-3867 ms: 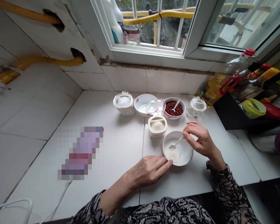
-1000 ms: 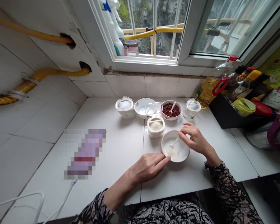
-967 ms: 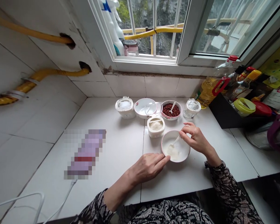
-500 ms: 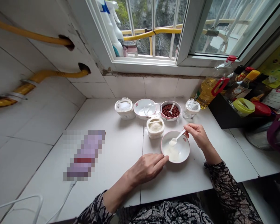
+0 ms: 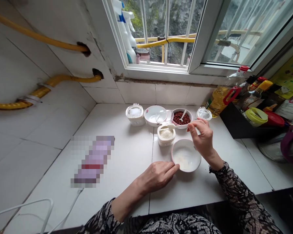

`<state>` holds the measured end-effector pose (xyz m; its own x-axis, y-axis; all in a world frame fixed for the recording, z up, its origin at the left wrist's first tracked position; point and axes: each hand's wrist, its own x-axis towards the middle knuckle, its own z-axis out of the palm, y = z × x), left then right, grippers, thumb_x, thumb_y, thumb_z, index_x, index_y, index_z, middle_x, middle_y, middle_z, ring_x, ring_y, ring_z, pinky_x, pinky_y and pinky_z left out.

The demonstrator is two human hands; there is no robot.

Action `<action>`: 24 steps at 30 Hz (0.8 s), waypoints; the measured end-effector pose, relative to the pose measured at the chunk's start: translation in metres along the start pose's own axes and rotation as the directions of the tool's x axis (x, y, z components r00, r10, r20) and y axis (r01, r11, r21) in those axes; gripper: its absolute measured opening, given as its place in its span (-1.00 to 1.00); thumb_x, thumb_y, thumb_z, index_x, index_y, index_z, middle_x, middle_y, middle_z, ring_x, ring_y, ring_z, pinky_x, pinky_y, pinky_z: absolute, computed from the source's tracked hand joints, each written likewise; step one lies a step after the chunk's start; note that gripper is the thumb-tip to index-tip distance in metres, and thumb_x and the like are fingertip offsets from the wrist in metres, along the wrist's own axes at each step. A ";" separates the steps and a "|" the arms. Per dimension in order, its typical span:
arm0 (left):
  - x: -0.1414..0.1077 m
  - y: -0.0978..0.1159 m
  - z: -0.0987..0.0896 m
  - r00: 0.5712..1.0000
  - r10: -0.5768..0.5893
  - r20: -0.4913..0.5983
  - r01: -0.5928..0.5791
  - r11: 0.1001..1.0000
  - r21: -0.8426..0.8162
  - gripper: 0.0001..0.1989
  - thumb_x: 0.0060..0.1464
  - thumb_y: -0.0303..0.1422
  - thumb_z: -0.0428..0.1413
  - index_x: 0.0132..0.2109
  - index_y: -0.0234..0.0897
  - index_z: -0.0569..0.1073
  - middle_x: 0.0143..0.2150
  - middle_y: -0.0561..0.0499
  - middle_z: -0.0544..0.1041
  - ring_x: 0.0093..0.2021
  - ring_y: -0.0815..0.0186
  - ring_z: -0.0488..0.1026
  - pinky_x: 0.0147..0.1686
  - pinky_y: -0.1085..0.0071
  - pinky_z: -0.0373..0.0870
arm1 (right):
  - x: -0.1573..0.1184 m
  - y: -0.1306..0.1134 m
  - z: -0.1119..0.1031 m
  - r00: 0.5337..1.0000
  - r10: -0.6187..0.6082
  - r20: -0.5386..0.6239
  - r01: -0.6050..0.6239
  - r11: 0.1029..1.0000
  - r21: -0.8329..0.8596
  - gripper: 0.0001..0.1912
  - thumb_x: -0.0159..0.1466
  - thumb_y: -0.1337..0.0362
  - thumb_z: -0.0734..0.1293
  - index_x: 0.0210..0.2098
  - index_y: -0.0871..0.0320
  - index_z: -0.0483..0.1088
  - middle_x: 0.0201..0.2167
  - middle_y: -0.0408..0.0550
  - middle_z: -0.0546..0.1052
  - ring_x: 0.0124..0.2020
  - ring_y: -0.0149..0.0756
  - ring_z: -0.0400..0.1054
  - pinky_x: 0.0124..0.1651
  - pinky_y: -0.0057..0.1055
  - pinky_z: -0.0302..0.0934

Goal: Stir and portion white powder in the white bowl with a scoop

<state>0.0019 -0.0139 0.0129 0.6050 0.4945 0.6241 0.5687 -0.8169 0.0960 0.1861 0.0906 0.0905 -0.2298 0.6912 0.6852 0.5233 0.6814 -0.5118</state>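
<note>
My left hand pinches the near-left rim of a white bowl, which has some whitish powder on its bottom. In my right hand, raised over the bowl's far right edge, is the handle of a small white spoon. The spoon points left, with its scoop end above the back of an open white jar of pale powder. Behind the jar stands a bowl of dark red beans, with another small white spoon resting in it. Whether the raised spoon carries any powder cannot be made out.
At the back stand a lidded jar with white contents, a white bowl and a clear-lidded jar. An oil bottle and a black condiment box are on the right. A blurred purple object with a white cable lies left.
My right hand has lifted the spoon out of the bowl and carried it up and back, over the powder jar. My left hand stays on the bowl rim. The view has shifted slightly.
</note>
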 end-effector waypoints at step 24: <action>0.002 -0.001 -0.002 1.000 0.023 -0.011 -0.023 1.000 -0.008 -0.75 0.34 -0.55 -0.19 -0.06 -0.41 0.37 -0.44 0.03 0.45 -0.51 0.38 0.39 -0.55 0.47 0.37 | -0.019 0.009 -0.032 0.984 -0.046 0.175 0.051 0.998 -0.022 -0.67 0.36 0.28 0.20 -0.55 0.08 0.27 -0.63 -0.21 0.42 -0.55 -0.36 0.29 0.05 -0.17 0.27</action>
<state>0.0012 -0.0125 0.0152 0.6117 0.4722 0.6347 0.5499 -0.8306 0.0880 0.2212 0.0756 0.0894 -0.3935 0.6904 0.6071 0.5289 0.7101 -0.4648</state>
